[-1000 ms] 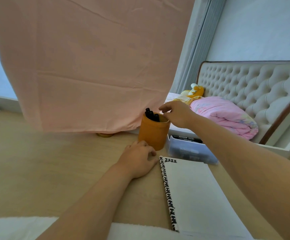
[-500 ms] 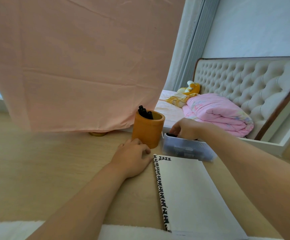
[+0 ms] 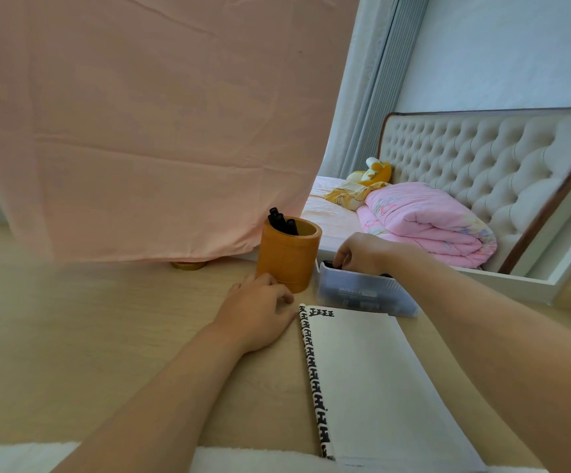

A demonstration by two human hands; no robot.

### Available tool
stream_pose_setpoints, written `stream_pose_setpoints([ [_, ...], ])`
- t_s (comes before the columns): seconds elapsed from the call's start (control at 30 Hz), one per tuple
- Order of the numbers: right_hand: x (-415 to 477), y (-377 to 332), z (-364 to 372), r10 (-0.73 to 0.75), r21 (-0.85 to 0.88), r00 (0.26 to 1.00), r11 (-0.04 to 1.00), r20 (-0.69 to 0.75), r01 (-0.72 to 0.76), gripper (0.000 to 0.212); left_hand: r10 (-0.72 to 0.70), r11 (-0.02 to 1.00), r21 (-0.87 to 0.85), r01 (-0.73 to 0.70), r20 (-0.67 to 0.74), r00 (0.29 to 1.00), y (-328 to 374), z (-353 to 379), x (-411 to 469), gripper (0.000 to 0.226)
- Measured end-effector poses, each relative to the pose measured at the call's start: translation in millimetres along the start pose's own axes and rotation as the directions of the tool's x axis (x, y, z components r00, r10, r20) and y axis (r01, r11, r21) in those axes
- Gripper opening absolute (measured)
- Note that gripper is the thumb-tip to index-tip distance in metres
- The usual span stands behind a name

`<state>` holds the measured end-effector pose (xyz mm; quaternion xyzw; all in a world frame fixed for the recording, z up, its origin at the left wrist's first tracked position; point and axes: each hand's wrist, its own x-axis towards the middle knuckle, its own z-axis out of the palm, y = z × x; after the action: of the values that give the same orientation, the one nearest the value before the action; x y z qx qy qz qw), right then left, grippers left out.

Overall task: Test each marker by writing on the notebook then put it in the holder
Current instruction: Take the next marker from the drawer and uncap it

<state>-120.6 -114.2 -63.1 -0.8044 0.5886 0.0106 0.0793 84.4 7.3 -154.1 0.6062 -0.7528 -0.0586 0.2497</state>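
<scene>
My R hand [image 3: 359, 254] curled into box [image 3: 362, 297] R of holder [image 3: 289, 256]; pinch on marker [image 3: 327, 264] unclear. L hand [image 3: 256, 312] loose in front. Risk: lifting out bumps holder.

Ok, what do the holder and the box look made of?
Holder: probably bamboo or wood, matte orange-brown, with a thick opaque rim and grooves near the base; moulded plastic is possible. Box: translucent bluish plastic, slightly frosted; dark markers show through its wall.
</scene>
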Motion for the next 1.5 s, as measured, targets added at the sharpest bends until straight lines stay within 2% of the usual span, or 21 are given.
stream_pose_setpoints([
  [0.2, -4.0, 8.7, 1.3, -0.001, 0.007, 0.999, 1.0, -0.041, 0.002, 0.019, 0.003, 1.0, 0.003, -0.003, -0.008, 1.0, -0.6, 0.4, -0.8, 0.032],
  [0.3, -10.9, 4.5, -6.0, -0.128, 0.024, 0.969, 0.99, -0.21, 0.136, 0.019, 0.006, 1.0, 0.0, -0.005, -0.031, 1.0, -0.3, 0.3, -0.7, 0.03],
  [0.37, -22.3, -2.5, -11.5, -0.239, 0.019, 0.894, 0.964, -0.38, 0.266, 0.019, 0.019, 0.999, -0.025, -0.021, -0.086, 0.996, 1.1, -0.4, -0.4, 0.027],
  [0.5, -58.5, -19.3, -12.1, -0.346, -0.017, 0.635, 0.886, -0.691, 0.464, 0.017, 0.037, 0.988, -0.135, -0.076, -0.266, 0.963, 9.4, -3.3, 0.0, 0.026],
  [0.57, -78.1, -25.3, -6.0, -0.344, -0.012, 0.558, 0.858, -0.755, 0.513, 0.021, 0.042, 0.979, -0.171, -0.107, -0.348, 0.937, 14.5, -4.2, -0.2, 0.031],
  [0.73, -113.6, -31.1, 16.9, -0.352, -0.008, 0.441, 0.788, -0.825, 0.615, 0.027, 0.095, 0.952, -0.213, -0.218, -0.472, 0.876, 30.1, -9.3, -3.7, 0.047],
  [0.93, -130.5, -17.5, 35.2, -0.107, 0.32, 0.545, 0.709, -0.831, 0.628, 0.023, 0.159, 0.966, -0.101, -0.239, -0.498, 0.852, 36.1, -11.4, -6.4, 0.059],
  [1.07, -138.4, -15.4, 30.7, 0.077, 0.495, 0.554, 0.562, -0.829, 0.662, 0.026, 0.163, 0.964, -0.109, -0.244, -0.485, 0.859, 36.9, -14.0, -7.9, 0.056],
  [1.13, -136.6, -17.8, 33.0, 0.136, 0.602, 0.629, 0.495, -0.765, 0.626, 0.03, 0.175, 0.956, -0.124, -0.266, -0.486, 0.856, 39.8, -14.8, -9.1, 0.054],
  [1.27, -125.5, -15.9, 44.1, 0.164, 0.786, 0.813, 0.415, -0.559, 0.457, 0.032, 0.233, 0.947, -0.085, -0.31, -0.48, 0.845, 37.9, -13.5, -9.0, 0.024],
  [1.33, -122.7, -13.7, 49.2, 0.139, 0.786, 0.843, 0.466, -0.519, 0.407, 0.033, 0.249, 0.955, -0.037, -0.294, -0.436, 0.865, 34.3, -12.6, -7.9, 0.011],
  [1.4, -122.1, -12.1, 52.0, 0.141, 0.775, 0.852, 0.508, -0.504, 0.375, 0.033, 0.251, 0.96, -0.006, -0.278, -0.413, 0.875, 32.1, -12.1, -7.0, 0.008],
  [1.5, -121.7, -10.4, 51.5, 0.185, 0.837, 0.868, 0.416, -0.461, 0.356, 0.033, 0.24, 0.966, -0.006, -0.26, -0.358, 0.902, 31.1, -10.2, -6.5, 0.022],
])
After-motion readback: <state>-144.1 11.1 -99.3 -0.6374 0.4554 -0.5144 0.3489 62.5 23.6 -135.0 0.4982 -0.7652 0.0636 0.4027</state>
